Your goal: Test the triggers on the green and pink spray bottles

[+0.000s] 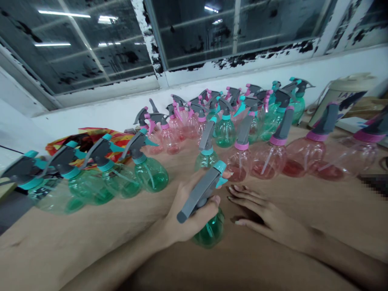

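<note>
My left hand (192,216): gripping the green bottle (212,230) by its neck, on or just above the near counter (342,206); I can't tell which.
My right hand (271,216): open, palm down beside it.
Handling: probably light, flexible, slick; neck surest.
Pink bottles (263,171): round, clear, smooth plastic.
Window (197,34): blotched glass.

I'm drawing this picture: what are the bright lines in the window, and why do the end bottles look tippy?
Head view: bright lines, probably lamps reflected in the dark window; head view: leftmost green bottle and rightmost pink bottle slanted and stretched, likely by a wide lens; head view: a dark shadow under the right grip.
</note>
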{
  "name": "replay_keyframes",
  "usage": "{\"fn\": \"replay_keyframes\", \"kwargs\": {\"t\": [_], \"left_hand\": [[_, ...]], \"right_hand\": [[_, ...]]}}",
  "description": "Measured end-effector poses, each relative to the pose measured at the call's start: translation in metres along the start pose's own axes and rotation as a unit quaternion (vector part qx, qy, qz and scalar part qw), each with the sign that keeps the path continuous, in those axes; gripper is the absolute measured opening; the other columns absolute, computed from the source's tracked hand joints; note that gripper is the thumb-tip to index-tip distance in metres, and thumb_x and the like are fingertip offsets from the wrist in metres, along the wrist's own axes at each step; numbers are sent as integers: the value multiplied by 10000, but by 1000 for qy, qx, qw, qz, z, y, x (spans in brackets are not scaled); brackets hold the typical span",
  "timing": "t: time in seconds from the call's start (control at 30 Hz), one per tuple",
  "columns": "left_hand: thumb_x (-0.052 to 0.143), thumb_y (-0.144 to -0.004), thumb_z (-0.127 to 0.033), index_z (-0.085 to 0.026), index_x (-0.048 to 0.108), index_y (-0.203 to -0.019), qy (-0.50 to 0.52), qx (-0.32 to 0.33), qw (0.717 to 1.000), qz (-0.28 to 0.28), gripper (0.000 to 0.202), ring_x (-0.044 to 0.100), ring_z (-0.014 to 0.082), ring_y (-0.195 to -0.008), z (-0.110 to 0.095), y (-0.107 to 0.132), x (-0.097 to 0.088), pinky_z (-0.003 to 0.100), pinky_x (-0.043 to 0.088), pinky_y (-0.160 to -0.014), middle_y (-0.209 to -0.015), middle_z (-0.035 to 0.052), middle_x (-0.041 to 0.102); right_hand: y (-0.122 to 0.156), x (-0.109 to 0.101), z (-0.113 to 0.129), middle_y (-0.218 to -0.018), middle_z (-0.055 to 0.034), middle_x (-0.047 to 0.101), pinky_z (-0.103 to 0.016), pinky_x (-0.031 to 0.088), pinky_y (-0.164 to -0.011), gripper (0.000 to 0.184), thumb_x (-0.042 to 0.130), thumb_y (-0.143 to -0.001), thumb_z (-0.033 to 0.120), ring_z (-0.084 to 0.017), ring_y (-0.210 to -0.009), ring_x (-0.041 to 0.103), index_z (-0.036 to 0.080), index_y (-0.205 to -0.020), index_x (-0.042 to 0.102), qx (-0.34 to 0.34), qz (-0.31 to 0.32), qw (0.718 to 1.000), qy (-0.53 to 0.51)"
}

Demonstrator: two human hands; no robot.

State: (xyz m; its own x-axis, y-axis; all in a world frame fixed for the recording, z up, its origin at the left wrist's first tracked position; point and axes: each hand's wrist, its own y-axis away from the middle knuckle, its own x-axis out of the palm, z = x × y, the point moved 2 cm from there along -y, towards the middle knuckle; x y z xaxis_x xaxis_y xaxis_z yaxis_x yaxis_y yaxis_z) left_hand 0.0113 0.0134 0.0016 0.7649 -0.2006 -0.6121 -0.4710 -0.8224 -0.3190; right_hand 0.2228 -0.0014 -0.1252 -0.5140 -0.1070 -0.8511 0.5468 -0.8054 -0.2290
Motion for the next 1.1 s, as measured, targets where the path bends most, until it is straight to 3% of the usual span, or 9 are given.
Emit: {"fn": "replay_keyframes", "kwargs": {"t": [0.3, 0.53, 0.67, 0.97, 1.1], "left_hand": [[498, -748, -250, -227, 539, -756, 4, -13, 1000, 0, 48, 525, 149, -552, -1, 0, -2, 280, 486, -561, -645, -19, 561], [461, -826, -275, -256, 558, -905, 17, -13, 999, 45, 126, 483, 138, -487, -8, 1, -7, 263, 453, -504, -580, -44, 525], [463, -828, -282, -240, 547, -851, 15, -2, 999, 36, 97, 533, 149, -561, -7, 0, -7, 276, 473, -549, -677, -7, 587], [483, -787, -279, -231, 590, -880, -21, 3, 1000, 7, 150, 500, 154, -601, 2, 0, 0, 310, 494, -640, -717, 5, 567], [490, -762, -223, -228, 604, -939, -9, -4, 1000, 0, 211, 496, 142, -567, 0, 1, 1, 282, 486, -589, -739, 0, 580]], "right_hand": [[0, -1, 3, -1460, -18, 399, -460, 311, -1106, 545, 509, -887, 471, -227, -1352, 328, 284, -1387, 401, 4, -2, 1000, 3], [0, -1, 3, -1465, -10, 392, -463, 306, -1108, 545, 504, -887, 479, -224, -1353, 326, 286, -1386, 400, 5, -1, 1000, 13], [0, -1, 2, -1461, -21, 398, -477, 312, -1101, 557, 522, -882, 461, -239, -1348, 335, 292, -1394, 386, -4, -11, 1000, -6], [0, -1, 2, -1456, -26, 405, -476, 318, -1096, 552, 524, -879, 466, -242, -1344, 342, 295, -1388, 397, -2, -16, 1000, -17], [0, -1, 2, -1459, -21, 402, -469, 315, -1099, 563, 523, -878, 468, -241, -1346, 338, 297, -1396, 384, -4, -8, 1000, -17]]}}
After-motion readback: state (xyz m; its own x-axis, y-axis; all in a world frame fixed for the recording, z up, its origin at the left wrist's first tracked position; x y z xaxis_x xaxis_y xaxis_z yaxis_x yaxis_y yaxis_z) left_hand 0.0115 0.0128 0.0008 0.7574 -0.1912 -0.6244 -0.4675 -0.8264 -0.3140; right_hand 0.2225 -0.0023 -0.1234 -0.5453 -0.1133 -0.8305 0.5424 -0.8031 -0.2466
